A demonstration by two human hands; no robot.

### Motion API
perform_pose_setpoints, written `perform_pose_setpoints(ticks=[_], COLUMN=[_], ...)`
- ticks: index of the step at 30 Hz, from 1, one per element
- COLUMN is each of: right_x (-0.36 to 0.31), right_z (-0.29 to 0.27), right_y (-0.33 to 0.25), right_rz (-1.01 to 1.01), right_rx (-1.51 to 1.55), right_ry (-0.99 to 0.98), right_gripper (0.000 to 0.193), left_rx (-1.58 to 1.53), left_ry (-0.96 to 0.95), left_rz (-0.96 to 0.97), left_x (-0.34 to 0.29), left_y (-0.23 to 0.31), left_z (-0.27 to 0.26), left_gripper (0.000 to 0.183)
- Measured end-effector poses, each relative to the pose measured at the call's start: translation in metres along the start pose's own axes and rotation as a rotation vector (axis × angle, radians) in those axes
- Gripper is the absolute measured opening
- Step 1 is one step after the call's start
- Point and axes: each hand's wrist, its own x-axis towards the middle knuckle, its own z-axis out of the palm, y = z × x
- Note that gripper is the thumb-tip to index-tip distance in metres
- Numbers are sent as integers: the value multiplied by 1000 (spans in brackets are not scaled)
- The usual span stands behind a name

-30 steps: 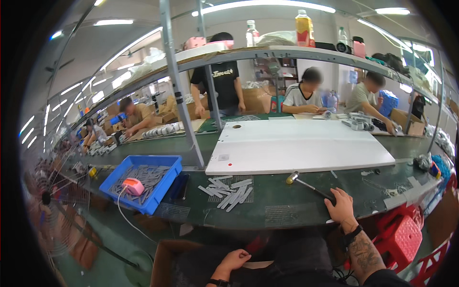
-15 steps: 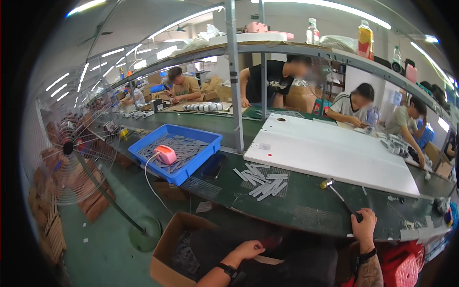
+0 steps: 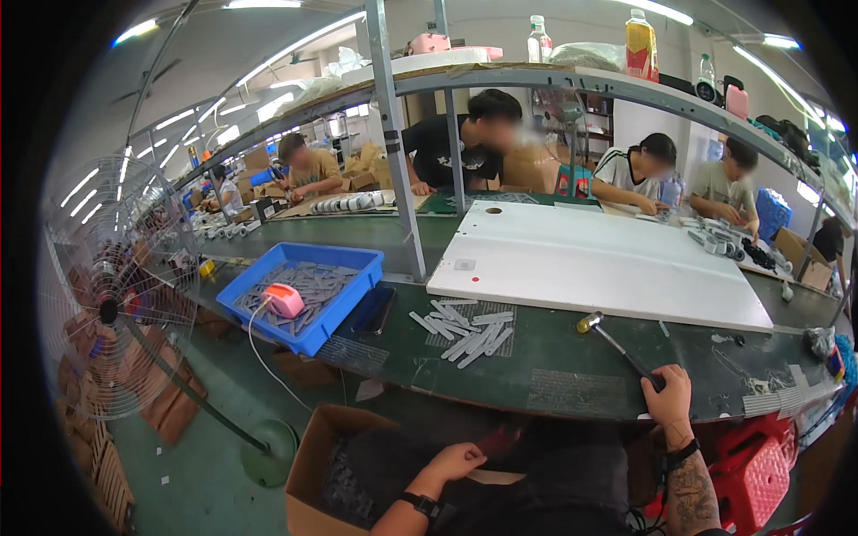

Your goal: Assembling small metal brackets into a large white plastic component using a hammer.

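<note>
Left grip [image 3: 458, 461] low, right grip [image 3: 669, 394] forward

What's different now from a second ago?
Across the bench, the person in black stood upright and now leans forward. The person in the plain pale top was reaching rightward and has pulled back in. The right hand stays at the handle of the hammer; the grey strips, blue tray and left hand look unchanged.

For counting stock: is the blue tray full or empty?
Partly filled: grey strips lie in the blue tray, but its inner walls show above them.
</note>
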Motion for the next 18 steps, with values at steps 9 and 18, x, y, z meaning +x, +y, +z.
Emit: perform_pose_setpoints(ticks=[9, 18], right_x=[2, 3], right_z=[3, 1], right_y=[1, 1], right_rz=[6, -16], right_rx=[-9, 5], right_ry=[-24, -20], right_gripper=[21, 22], left_rx=[-39, -14], left_ry=[4, 18], left_rz=[-14, 0], left_x=[0, -4], left_y=[0, 3], left_z=[-1, -2], left_gripper=[36, 35])
